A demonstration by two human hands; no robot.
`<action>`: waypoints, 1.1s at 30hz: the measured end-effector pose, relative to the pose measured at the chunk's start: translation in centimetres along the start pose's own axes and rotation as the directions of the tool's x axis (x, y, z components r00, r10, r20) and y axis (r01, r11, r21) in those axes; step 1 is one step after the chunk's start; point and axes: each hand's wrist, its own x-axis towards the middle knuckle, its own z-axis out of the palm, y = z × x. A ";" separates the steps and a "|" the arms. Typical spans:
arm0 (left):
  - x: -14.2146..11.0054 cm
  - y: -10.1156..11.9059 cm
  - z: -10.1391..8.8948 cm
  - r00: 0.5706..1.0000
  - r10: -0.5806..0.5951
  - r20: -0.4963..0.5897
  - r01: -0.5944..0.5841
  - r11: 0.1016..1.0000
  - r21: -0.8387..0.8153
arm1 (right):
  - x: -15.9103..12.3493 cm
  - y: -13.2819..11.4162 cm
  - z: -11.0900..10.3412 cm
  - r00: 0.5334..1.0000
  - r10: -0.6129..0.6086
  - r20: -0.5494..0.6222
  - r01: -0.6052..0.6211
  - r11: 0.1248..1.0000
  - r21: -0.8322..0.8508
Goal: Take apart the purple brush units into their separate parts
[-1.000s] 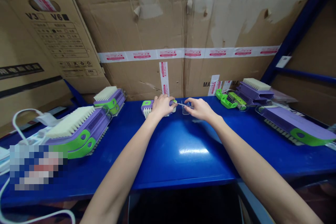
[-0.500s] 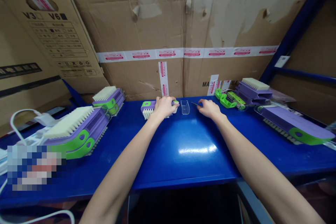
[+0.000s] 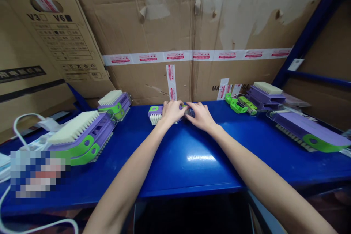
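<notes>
Brush (image 3: 156, 114) lies near far edge of table (image 3: 189, 168), long axis roughly along it. Left hand (image 3: 172, 112) is on top, fingers clamped over it. Right hand (image 3: 200, 115) is at its right end; can't tell if those fingers grip anything.

Right hand (image 3: 201, 116): path open rightward over blue shelf (image 3: 192, 175) until green part (image 3: 238, 108); cardboard wall (image 3: 233, 71) blocks behind.

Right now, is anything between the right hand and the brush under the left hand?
Yes: the left hand covers much of the brush, and what looks like a clear container, partly hidden by the right hand, sits beside the brush's right end. Nothing else visible stands between.
</notes>
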 end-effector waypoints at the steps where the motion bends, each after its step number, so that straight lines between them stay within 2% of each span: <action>1: 0.0 0.0 0.1 1.000 0.009 -0.011 -0.009 1.000 0.000 | 0.0 -0.4 0.3 1.000 0.004 0.004 -0.004 1.000 0.011; 11: -0.6 0.4 -0.1 0.997 0.070 -0.012 -0.070 0.997 -0.038 | 0.2 -0.5 1.3 0.994 0.106 -0.007 -0.103 0.984 0.147; 16: -0.9 0.3 0.2 0.989 0.092 -0.118 -0.091 0.996 0.018 | 0.4 -0.3 0.9 0.978 0.166 -0.127 -0.134 0.964 0.230; 22: -1.3 -0.3 0.2 0.980 0.126 -0.154 -0.101 0.982 0.159 | 0.6 0.8 0.0 0.911 0.295 -0.287 -0.215 0.935 0.281; 25: -1.5 -0.9 0.2 0.974 0.166 -0.156 -0.127 0.965 0.231 | 0.6 1.1 -0.2 0.902 0.333 -0.275 -0.277 0.934 0.224; 33: -1.7 -2.0 0.5 0.972 0.185 -0.143 -0.146 0.957 0.250 | 0.4 1.1 0.0 0.932 0.345 -0.115 -0.347 0.938 0.002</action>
